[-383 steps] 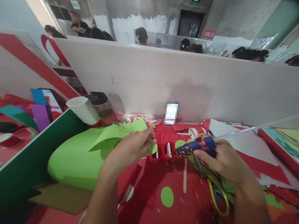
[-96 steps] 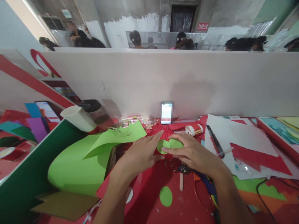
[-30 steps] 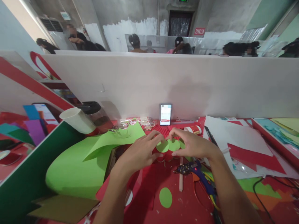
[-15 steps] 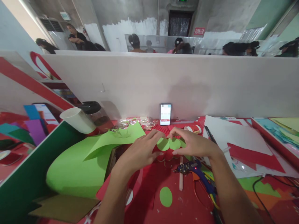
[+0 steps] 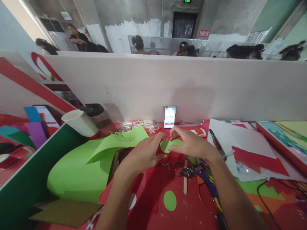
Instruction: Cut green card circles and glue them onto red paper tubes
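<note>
A red paper piece (image 5: 174,157) with a scalloped lower edge and green paper circles (image 5: 165,145) on top lies between my two hands. My left hand (image 5: 146,151) grips its left side, thumb low and fingers over the back. From the right, my right hand (image 5: 192,144) curls over the piece, its thumb tip against a green circle. The right part of the piece is hidden by that hand. Closer to me, a loose green paper oval (image 5: 170,200) rests flat on the red table (image 5: 187,215).
A blue glue gun (image 5: 208,180) with a lit red light lies by my right forearm, beside a pale stick (image 5: 185,182). Large green sheets (image 5: 76,172) and a white cup (image 5: 80,123) are left. A phone (image 5: 169,117) stands against the partition; a box cutter (image 5: 217,142) lies right.
My right hand has shifted left over the paper piece, and its thumb now touches a green circle. Fewer green circles show. My left hand has barely moved.
</note>
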The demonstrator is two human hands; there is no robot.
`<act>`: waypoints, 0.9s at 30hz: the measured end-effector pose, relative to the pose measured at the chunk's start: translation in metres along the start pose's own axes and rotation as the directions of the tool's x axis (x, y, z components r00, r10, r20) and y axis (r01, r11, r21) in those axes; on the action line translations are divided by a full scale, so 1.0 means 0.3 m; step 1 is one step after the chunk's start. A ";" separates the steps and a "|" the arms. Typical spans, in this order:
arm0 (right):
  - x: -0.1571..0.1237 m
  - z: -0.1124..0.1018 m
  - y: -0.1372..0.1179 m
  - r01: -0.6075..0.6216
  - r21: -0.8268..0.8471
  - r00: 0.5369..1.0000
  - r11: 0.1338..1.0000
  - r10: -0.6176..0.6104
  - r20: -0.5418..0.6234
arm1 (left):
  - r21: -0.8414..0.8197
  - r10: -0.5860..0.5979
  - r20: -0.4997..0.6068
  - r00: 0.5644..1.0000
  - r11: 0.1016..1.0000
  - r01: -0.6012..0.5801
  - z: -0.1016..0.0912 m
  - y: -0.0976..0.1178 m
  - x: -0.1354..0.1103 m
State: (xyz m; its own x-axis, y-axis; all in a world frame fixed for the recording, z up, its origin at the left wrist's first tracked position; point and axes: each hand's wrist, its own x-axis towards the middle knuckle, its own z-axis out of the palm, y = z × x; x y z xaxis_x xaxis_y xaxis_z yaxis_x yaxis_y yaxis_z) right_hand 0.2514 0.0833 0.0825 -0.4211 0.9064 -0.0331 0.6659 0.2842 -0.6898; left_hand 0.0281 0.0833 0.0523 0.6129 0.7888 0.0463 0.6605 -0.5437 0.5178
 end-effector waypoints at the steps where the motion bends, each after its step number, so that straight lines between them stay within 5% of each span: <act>1: 0.005 0.002 -0.003 -0.009 -0.006 1.000 1.000 0.009 0.000 | -0.003 0.006 -0.002 1.000 1.000 -0.006 -0.001 0.000 0.000; 27: 0.033 0.030 -0.019 -0.094 0.022 0.996 0.995 0.094 0.007 | -0.063 0.029 0.000 1.000 0.998 -0.029 -0.016 -0.002 -0.012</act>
State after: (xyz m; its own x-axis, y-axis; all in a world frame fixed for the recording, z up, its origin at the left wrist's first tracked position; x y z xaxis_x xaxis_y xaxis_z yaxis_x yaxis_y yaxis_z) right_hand 0.2378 0.0877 0.0795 -0.3606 0.9270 -0.1029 0.6893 0.1905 -0.6990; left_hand 0.0233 0.0822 0.0560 0.6319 0.7726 0.0611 0.6138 -0.5470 0.5693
